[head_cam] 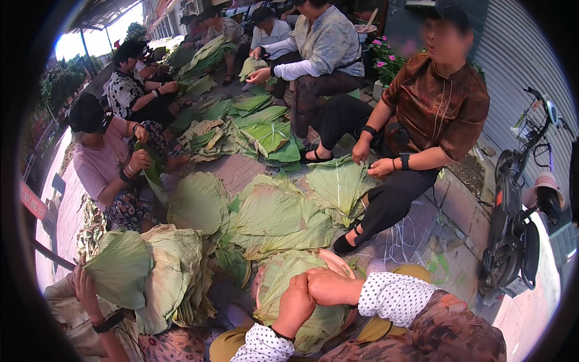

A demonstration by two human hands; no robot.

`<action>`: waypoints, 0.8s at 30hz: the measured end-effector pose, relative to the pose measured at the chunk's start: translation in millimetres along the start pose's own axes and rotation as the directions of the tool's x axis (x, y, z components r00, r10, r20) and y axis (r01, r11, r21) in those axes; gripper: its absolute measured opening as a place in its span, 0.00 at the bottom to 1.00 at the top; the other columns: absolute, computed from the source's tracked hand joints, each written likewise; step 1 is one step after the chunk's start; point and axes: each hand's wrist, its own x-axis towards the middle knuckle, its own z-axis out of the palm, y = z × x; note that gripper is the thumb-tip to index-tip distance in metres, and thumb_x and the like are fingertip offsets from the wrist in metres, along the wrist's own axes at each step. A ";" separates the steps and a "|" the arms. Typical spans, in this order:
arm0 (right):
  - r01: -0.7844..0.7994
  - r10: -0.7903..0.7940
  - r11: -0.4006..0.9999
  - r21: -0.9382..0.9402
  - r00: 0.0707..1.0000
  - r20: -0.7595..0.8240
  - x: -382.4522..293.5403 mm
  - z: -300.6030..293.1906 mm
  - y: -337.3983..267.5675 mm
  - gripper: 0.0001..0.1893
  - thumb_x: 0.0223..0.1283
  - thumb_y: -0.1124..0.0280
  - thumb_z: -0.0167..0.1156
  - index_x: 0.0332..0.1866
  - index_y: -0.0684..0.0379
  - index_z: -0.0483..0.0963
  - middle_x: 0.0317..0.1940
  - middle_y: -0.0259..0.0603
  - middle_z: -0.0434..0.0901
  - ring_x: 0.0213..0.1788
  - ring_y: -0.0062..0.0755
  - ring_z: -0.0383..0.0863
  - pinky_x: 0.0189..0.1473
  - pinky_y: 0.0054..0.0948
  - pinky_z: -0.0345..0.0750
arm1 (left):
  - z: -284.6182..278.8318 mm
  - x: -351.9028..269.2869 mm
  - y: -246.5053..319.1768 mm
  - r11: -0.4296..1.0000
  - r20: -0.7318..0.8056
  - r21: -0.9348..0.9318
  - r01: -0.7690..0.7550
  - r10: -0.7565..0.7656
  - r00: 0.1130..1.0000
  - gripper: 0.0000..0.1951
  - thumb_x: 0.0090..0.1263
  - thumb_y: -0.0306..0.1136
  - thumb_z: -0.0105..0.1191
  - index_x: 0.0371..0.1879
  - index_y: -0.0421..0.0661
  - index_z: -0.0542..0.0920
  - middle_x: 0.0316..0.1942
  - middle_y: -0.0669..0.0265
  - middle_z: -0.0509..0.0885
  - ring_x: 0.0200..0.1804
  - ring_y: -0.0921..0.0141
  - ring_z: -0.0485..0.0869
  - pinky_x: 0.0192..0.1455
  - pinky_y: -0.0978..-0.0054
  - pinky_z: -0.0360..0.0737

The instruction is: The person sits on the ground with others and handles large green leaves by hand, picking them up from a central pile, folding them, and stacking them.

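Near the bottom centre, my left hand (296, 304) and my right hand (332, 286) meet over a pile of large pale green leaves (289, 267), which look like lotus leaves. Both hands are curled, with their knuckles side by side. Whether something thin is pinched between the fingers cannot be told. The leaves rest in a pink basin (337, 260), whose rim shows at the upper right and at the left. White sleeves with dark dots cover both my forearms.
Leaf stacks (276, 212) lie on the paving ahead. At right, a seated person (438, 108) handles a tied bundle (339, 185). Another person's hand (85, 285) holds a leaf at lower left. White strings (400, 240) lie at right, before an electric scooter (506, 226). Several people sit farther back.
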 end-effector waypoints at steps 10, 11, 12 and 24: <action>0.018 -0.016 0.999 0.032 0.998 -0.057 -1.8 -0.5 3.2 0.06 0.43 0.73 0.64 0.23 0.66 0.81 0.27 0.51 0.83 0.38 0.52 0.81 0.43 0.46 0.78 | 2.1 0.7 -2.3 0.999 -0.034 0.053 -0.007 0.009 0.999 0.19 0.72 0.29 0.52 0.61 0.40 0.76 0.55 0.45 0.81 0.50 0.42 0.84 0.50 0.48 0.82; 0.018 -0.016 0.999 0.026 0.999 -0.051 -1.6 -0.4 3.0 0.06 0.43 0.73 0.64 0.23 0.66 0.81 0.27 0.51 0.83 0.38 0.51 0.81 0.43 0.46 0.78 | 2.5 0.6 -2.7 0.999 -0.033 0.052 -0.001 0.003 0.999 0.19 0.72 0.28 0.52 0.61 0.40 0.76 0.55 0.45 0.81 0.50 0.41 0.84 0.50 0.48 0.82; 0.020 -0.019 1.000 0.021 0.999 -0.045 -0.9 0.3 2.6 0.06 0.43 0.73 0.64 0.23 0.66 0.81 0.27 0.50 0.83 0.38 0.51 0.81 0.43 0.46 0.77 | 2.2 0.1 -3.5 0.999 -0.032 0.052 0.000 0.002 0.999 0.19 0.72 0.28 0.52 0.61 0.40 0.76 0.55 0.45 0.81 0.50 0.41 0.84 0.50 0.48 0.82; -0.025 0.023 0.999 0.044 0.999 0.035 1.4 -2.4 -0.3 0.08 0.45 0.71 0.64 0.26 0.68 0.81 0.30 0.53 0.83 0.42 0.53 0.81 0.49 0.43 0.77 | -0.9 -1.3 -1.0 0.999 -0.031 0.041 0.010 -0.008 0.999 0.18 0.72 0.29 0.53 0.59 0.40 0.77 0.54 0.45 0.81 0.50 0.41 0.83 0.50 0.48 0.81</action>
